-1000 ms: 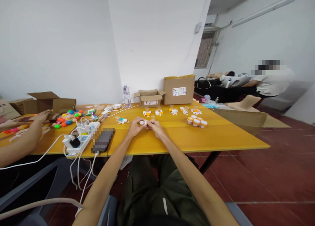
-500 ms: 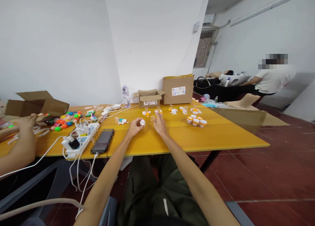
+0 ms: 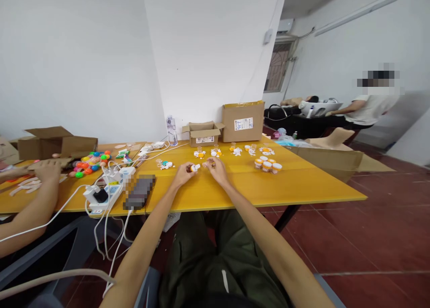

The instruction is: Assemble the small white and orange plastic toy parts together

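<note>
My left hand is closed around a small white-and-orange lid piece, with a white part sticking out toward the right. Just across from it, my right hand has its fingers curled in a pinch around what looks like a small clear plastic cup, mostly covered by the fingers. A narrow gap separates the two hands over the yellow table. Behind them lie small piles of white and orange parts with clear cups. Several capped jars with orange-and-white lids stand grouped to the right.
Two cardboard boxes, a small open one and a larger one, stand by the wall near a water bottle. A power strip with cables and a phone lie left. Another person's hand works beside colourful balls.
The lid piece in my left hand has tipped toward the right. The fingers of my right hand have curled in, and the clear cup beside them no longer stands on the table.
</note>
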